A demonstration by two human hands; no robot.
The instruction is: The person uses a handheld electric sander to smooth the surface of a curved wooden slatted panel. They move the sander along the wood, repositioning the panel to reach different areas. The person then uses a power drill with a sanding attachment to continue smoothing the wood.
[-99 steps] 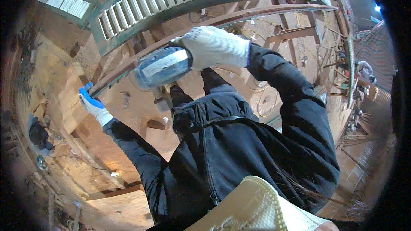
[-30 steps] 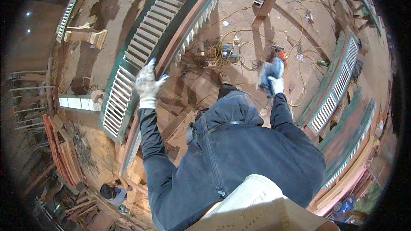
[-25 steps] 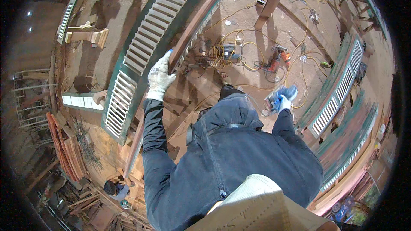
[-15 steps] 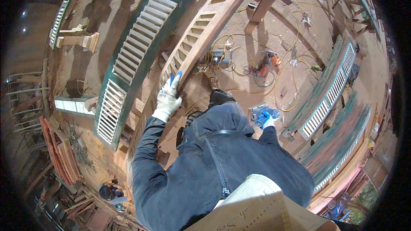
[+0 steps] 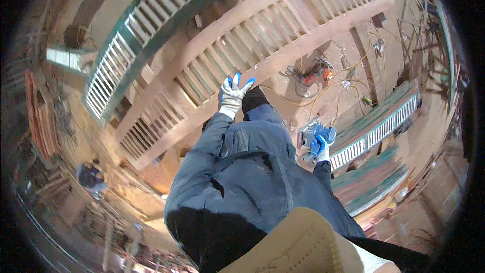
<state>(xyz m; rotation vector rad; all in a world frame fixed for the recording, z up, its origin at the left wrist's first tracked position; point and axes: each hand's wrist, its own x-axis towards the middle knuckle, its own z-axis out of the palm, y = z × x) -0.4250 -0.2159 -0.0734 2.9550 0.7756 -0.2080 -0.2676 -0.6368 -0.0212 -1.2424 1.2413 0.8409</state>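
Observation:
A louvered wooden shutter (image 5: pixel 323 38), bare and pinkish brown, lies tilted across the view with its slats showing. At its near long edge is my left hand (image 5: pixel 233 96), in a white glove with blue fingertips. Its fingers are spread and appear to rest against the frame. Lower right, my right hand (image 5: pixel 322 148), gloved likewise, is closed round a blue power sander (image 5: pixel 309 132). The sander is held beside my body, away from the shutter.
Beyond lies a green shutter with pale slats (image 5: pixel 136 26). Further shutters (image 5: pixel 371 136) stand stacked at the right. An orange power tool (image 5: pixel 316 76) and yellow cables (image 5: pixel 298 104) lie on the floor. Another person (image 5: pixel 91 177) is at the lower left, near stacked planks (image 5: pixel 38 116).
The bare shutter has turned from nearly edge-on to showing its broad slatted face. My left hand has shifted right and its fingers have spread. The sander stays in my right hand.

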